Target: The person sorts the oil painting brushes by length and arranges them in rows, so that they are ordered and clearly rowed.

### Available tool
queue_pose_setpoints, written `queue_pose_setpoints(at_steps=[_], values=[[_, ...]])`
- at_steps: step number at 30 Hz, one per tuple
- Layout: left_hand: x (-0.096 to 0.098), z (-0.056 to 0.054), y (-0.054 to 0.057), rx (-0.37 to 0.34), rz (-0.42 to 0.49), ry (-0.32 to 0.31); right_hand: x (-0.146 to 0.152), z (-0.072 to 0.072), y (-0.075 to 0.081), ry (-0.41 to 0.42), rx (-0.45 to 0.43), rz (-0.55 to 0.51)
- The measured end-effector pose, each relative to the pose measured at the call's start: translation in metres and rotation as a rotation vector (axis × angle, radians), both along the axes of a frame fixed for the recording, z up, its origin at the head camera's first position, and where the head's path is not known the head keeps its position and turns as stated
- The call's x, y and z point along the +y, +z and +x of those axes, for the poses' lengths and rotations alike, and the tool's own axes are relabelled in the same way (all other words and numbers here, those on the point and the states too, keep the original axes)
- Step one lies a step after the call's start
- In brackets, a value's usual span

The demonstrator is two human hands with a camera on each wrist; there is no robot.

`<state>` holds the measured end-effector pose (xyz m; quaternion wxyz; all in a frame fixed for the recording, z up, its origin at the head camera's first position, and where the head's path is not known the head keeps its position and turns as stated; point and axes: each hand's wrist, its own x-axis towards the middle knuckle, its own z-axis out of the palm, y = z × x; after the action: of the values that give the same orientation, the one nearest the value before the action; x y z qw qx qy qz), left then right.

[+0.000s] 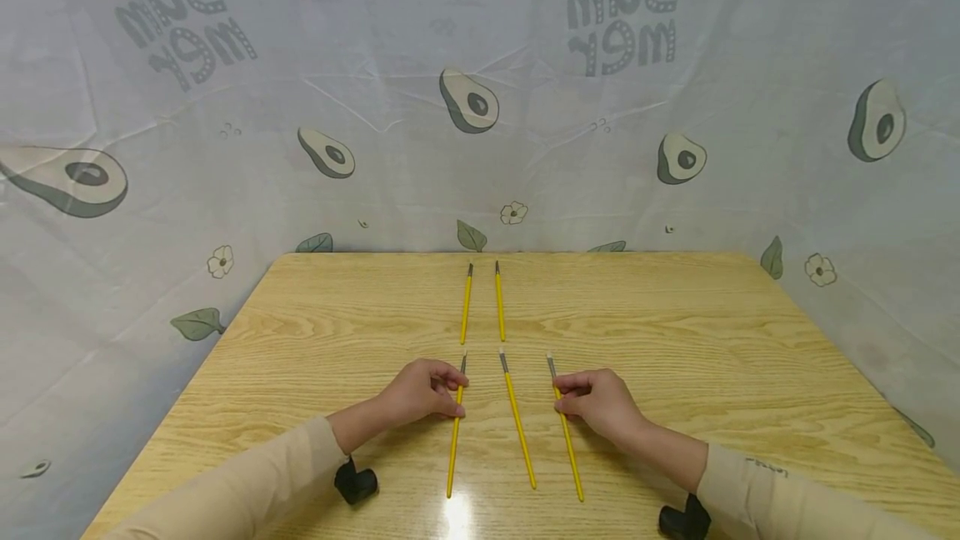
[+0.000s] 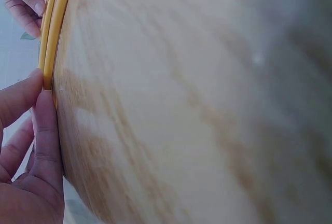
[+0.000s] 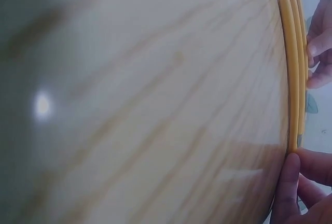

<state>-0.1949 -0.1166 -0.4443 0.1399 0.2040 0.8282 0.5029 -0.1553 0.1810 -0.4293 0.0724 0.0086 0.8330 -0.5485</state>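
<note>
Several yellow-handled paintbrushes lie on the wooden table. In the head view my left hand (image 1: pixel 423 391) pinches the left front paintbrush (image 1: pixel 453 457) between thumb and fingers, just below its metal collar. My right hand (image 1: pixel 600 403) pinches the right front paintbrush (image 1: pixel 572 457) in the same way, its pale bristles pointing away from me. Between the hands lies a middle paintbrush (image 1: pixel 518 423), slightly slanted and untouched. In the left wrist view, the thumb and fingers (image 2: pixel 45 125) meet at a yellow handle; the right wrist view shows the fingers (image 3: pixel 288 182) at another.
Farther back lie two more paintbrushes, a left one (image 1: pixel 467 307) and a right one (image 1: pixel 500 307), dark tips toward the far edge. The wooden table (image 1: pixel 675 315) ends against a pale curtain (image 1: pixel 570 148) printed with avocados. Dark wrist devices (image 1: pixel 355 482) hang below both sleeves.
</note>
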Motion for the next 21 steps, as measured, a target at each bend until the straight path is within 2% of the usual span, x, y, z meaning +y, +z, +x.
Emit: queue_pose_setpoints(at_steps=[13,21], values=[[0.0024,0.0010,0.0015,0.005,0.002,-0.009,0.0027,-0.0011,-0.0013,0.005,0.010,-0.009],[0.0026,0.0027,0.0053,-0.027,0.040,-0.005,0.0014,-0.0026,0.0005,-0.021,0.005,-0.039]])
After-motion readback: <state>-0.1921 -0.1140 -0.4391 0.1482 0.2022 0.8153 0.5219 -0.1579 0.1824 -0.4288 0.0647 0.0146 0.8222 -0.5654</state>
